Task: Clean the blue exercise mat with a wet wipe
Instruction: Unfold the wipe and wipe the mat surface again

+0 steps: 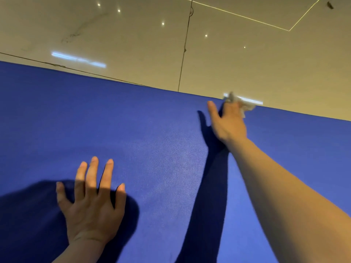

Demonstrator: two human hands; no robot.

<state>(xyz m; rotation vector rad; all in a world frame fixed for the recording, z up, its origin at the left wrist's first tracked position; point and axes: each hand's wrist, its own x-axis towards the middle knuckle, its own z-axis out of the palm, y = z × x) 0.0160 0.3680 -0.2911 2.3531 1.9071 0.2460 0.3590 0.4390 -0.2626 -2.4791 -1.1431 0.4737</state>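
Observation:
The blue exercise mat (155,141) fills the lower two thirds of the head view, lying flat on the floor. My left hand (91,202) rests flat on the mat at the lower left, fingers spread and straight. My right hand (228,122) reaches out to the mat's far edge, thumb stretched to the left. Its fingers press a crumpled white wet wipe (245,105) against that edge. Most of the wipe is hidden under the fingers; only a bunched part shows past them.
Glossy beige floor tiles (133,35) lie beyond the mat, with dark grout lines and ceiling light reflections. A small dark scrap (330,5) lies on the floor at the top right.

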